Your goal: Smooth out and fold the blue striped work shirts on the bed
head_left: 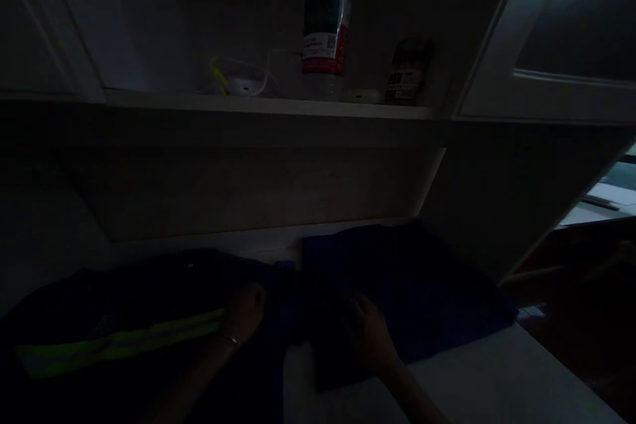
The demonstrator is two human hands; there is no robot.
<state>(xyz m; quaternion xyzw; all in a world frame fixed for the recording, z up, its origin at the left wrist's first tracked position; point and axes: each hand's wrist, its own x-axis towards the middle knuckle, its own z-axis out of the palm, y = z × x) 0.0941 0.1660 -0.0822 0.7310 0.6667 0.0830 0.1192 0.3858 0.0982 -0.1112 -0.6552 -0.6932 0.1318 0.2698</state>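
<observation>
The light is very dim. My left hand [243,311] is curled closed on a dark blue garment [163,285], beside its yellow-green reflective strip [124,342]. That hand wears a thin bracelet [232,341] at the wrist. To the right, my right hand [368,331] rests on a spread-out piece of dark blue clothing [427,285], its fingers dimly visible and seemingly stretched over the cloth. The sleeve-like middle part [288,305] of the left garment reaches close to the right piece; whether they are joined cannot be made out.
Both garments lie on a white surface [457,377]. Above it runs a shelf [199,103] with a labelled bottle [325,30], a dark jar [405,76], and a small white object with a cord [246,85]. A cabinet door [546,46] angles out at the upper right.
</observation>
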